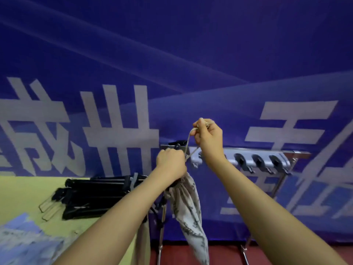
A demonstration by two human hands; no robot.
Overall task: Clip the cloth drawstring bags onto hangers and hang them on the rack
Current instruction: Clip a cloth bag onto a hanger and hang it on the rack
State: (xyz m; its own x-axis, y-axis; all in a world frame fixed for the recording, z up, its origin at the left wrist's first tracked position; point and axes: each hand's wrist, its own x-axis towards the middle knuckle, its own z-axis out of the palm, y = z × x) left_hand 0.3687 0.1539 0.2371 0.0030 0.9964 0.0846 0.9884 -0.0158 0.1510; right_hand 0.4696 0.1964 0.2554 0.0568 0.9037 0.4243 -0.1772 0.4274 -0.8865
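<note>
A pale patterned cloth drawstring bag (188, 207) hangs down in front of me. My left hand (171, 162) is closed around its gathered neck. My right hand (208, 135) is raised above and pinches the beige drawstring (188, 145), which runs taut down to the bag's mouth. Behind my hands stands the metal rack (265, 153) with a grey bar carrying several black round clips (257, 161). A pile of black hangers (91, 196) lies on the yellow-green table (21, 192) at the left.
Blue-white folded cloth (24, 241) lies at the table's near left corner. A large blue banner (172, 73) with white characters fills the background. The rack's metal legs (161, 236) reach the red floor (225, 255). Another beige cloth (143, 243) hangs at the table's edge.
</note>
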